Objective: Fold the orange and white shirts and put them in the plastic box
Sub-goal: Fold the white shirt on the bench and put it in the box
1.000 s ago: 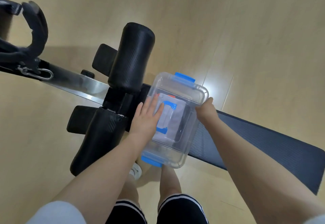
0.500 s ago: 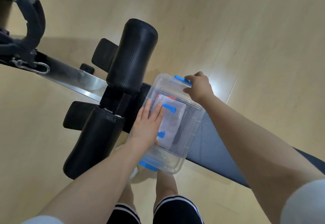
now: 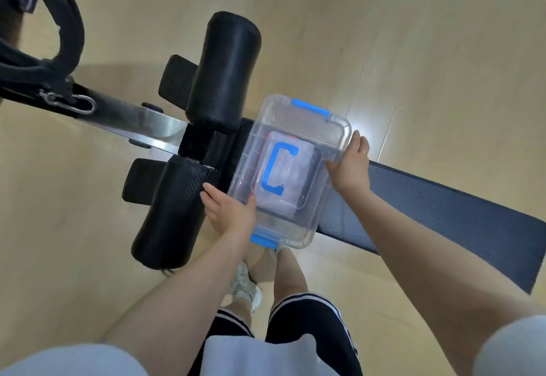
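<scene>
One clear plastic box [image 3: 298, 127], lidded, between two hands.
Left hand [image 3: 229, 213] and right hand [image 3: 350, 165] grip its smooth rectangular sides; pale fabric, perhaps folded shirts, shows inside.

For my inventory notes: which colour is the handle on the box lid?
Blue. The handle on the clear plastic box shows best in the head view.

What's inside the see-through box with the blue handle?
Through the plastic box's closed lid, something pale shows, with a bit of orange-red near the far end. The cloudy lid and blue handle hide the rest, so whether they are shirts can't be told.
</scene>
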Available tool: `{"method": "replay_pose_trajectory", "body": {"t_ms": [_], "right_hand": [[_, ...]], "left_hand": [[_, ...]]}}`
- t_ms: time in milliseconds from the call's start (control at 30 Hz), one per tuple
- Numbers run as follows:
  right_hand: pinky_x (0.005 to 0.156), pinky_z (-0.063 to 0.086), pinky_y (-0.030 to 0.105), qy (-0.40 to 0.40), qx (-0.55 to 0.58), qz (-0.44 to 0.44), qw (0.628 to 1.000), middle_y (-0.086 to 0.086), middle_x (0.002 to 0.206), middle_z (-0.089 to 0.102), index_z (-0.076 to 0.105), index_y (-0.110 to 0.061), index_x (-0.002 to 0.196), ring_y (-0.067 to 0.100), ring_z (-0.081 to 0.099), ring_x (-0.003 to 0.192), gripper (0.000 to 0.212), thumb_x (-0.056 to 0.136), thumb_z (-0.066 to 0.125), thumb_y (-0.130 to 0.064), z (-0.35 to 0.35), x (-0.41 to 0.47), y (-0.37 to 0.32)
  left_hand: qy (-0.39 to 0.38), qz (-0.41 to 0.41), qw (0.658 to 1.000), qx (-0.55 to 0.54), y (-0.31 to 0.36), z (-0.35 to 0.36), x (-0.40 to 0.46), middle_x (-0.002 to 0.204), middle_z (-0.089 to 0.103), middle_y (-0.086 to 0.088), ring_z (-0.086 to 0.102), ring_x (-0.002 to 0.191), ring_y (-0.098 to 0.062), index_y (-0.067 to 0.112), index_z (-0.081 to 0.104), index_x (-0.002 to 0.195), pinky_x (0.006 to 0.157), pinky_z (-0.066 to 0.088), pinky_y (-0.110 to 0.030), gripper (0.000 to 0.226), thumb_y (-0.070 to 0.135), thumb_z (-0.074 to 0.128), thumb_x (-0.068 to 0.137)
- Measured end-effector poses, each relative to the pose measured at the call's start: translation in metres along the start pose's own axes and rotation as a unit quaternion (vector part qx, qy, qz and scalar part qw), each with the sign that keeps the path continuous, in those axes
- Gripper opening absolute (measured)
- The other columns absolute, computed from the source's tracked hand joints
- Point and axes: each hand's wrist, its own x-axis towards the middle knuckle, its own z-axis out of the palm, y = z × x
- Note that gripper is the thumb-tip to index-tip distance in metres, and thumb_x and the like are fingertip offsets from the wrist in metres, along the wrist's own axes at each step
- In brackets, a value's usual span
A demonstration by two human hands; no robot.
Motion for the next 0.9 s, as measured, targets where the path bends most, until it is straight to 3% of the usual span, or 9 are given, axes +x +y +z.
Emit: {"method": "replay_pose_trajectory", "body": {"t_ms": [67,133,233,367,500,633,700,800,900], "right_hand": [[0.099,0.040,0.043,-0.056,0.090,0.092,0.990,0.018,0.148,0.031,0.010,-0.007,0.148,0.033,0.043,0.126,0.079,0.090,0.058,-0.031,0.009,-0.013,0.014],[0.092,0.046,0.045,-0.100,0.144,0.154,0.972,0.018,0.125,0.053,0.029,-0.004,0.141,0.027,0.054,0.103,0.066,0.089,0.056,-0.035,0.020,-0.030,0.019],[0.081,0.050,0.043,-0.124,0.179,0.160,0.963,0.010,0.105,0.054,0.037,-0.005,0.130,0.029,0.057,0.092,0.046,0.090,0.052,-0.021,0.037,-0.046,0.017],[0.088,0.052,0.049,-0.119,0.200,0.147,0.961,0.008,0.113,0.055,0.033,-0.012,0.132,0.032,0.060,0.102,0.043,0.093,0.050,-0.017,0.040,-0.051,0.014],[0.088,0.052,0.054,-0.148,0.247,0.152,0.946,0.015,0.118,0.059,0.039,-0.015,0.126,0.035,0.062,0.103,0.039,0.091,0.055,-0.013,0.034,-0.049,0.019],[0.088,0.051,0.058,-0.151,0.263,0.155,0.940,0.016,0.115,0.060,0.042,-0.020,0.113,0.038,0.062,0.104,0.027,0.091,0.055,-0.011,0.031,-0.050,0.018],[0.085,0.053,0.056,-0.164,0.266,0.145,0.939,0.014,0.112,0.060,0.043,-0.019,0.118,0.033,0.064,0.096,0.029,0.092,0.053,-0.012,0.030,-0.049,0.015],[0.073,0.057,0.039,-0.211,0.288,0.122,0.926,0.007,0.104,0.059,0.042,-0.019,0.125,0.020,0.062,0.081,0.032,0.094,0.048,-0.009,0.033,-0.048,0.003],[0.086,0.055,0.046,-0.228,0.243,0.120,0.935,0.011,0.112,0.060,0.043,-0.016,0.125,0.028,0.063,0.096,0.033,0.093,0.049,-0.010,0.042,-0.051,-0.014]], "left_hand": [[-0.079,-0.125,0.985,-0.085,-0.008,0.000,-0.005,0.154,0.014,-0.016,0.026,0.138,-0.035,0.008,-0.002,0.148,0.111,0.025,-0.044,0.097,0.044,0.062,0.084],[-0.201,-0.206,0.939,-0.190,-0.018,-0.001,-0.015,0.146,0.033,-0.017,0.041,0.129,-0.034,0.009,0.020,0.144,0.107,0.036,-0.044,0.080,0.047,0.059,0.085],[-0.302,-0.250,0.874,-0.286,-0.030,0.004,-0.028,0.141,0.041,-0.018,0.053,0.119,-0.031,0.012,0.030,0.139,0.096,0.045,-0.038,0.064,0.038,0.059,0.089],[-0.283,-0.238,0.884,-0.286,-0.041,0.010,-0.027,0.132,0.051,-0.018,0.054,0.118,-0.029,0.009,0.037,0.135,0.093,0.044,-0.033,0.061,0.039,0.060,0.087],[-0.282,-0.229,0.887,-0.285,-0.042,0.007,-0.026,0.100,0.061,-0.013,0.059,0.083,-0.022,0.006,0.043,0.124,0.085,0.043,-0.030,0.045,0.031,0.059,0.090],[-0.258,-0.226,0.890,-0.301,-0.035,0.007,-0.025,0.122,0.060,-0.016,0.063,0.100,-0.027,0.005,0.045,0.128,0.075,0.047,-0.030,0.041,0.019,0.057,0.091],[-0.237,-0.222,0.897,-0.300,-0.035,0.009,-0.020,0.121,0.061,-0.015,0.065,0.089,-0.024,0.005,0.048,0.126,0.064,0.047,-0.026,0.037,0.015,0.056,0.091],[-0.193,-0.224,0.907,-0.300,-0.035,0.000,-0.009,0.116,0.064,-0.014,0.065,0.074,-0.020,0.007,0.051,0.121,0.055,0.045,-0.026,0.033,0.013,0.055,0.089],[-0.170,-0.218,0.917,-0.286,-0.040,-0.016,0.002,0.117,0.064,-0.014,0.065,0.083,-0.024,0.007,0.050,0.122,0.070,0.050,-0.032,0.032,0.013,0.053,0.090]]}}
